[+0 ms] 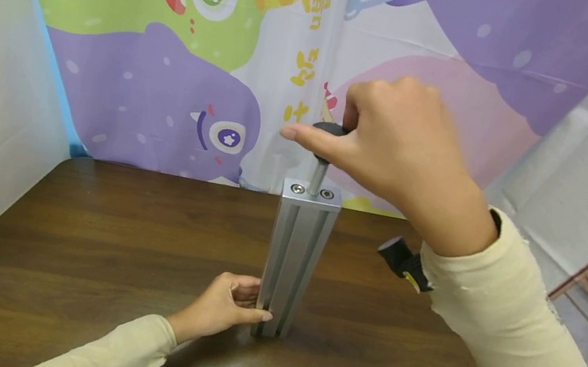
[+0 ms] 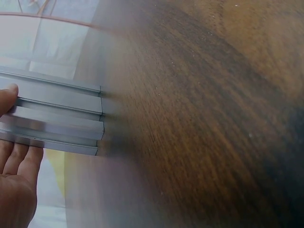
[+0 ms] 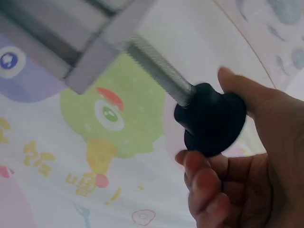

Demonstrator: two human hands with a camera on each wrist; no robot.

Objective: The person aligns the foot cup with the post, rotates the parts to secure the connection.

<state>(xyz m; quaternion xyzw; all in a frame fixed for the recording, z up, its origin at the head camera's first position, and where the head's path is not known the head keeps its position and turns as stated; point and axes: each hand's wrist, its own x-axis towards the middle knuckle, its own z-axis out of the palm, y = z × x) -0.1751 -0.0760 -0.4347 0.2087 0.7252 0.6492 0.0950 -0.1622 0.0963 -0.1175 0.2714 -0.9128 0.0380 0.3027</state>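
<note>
Cloth printed with green and purple cartoon monsters hangs behind a brown wooden worktop. Near the middle of the worktop, a grooved silver metal post stands upright. Above the post, a person's right hand has its grip closed on a black knob, the thumb at one side and bent fingers at the other. Low down, the left hand has its grip clamped on the post, between thumb and fingers. A ridged metal rod joins the knob to the post's top end, between two small round screws.
</note>
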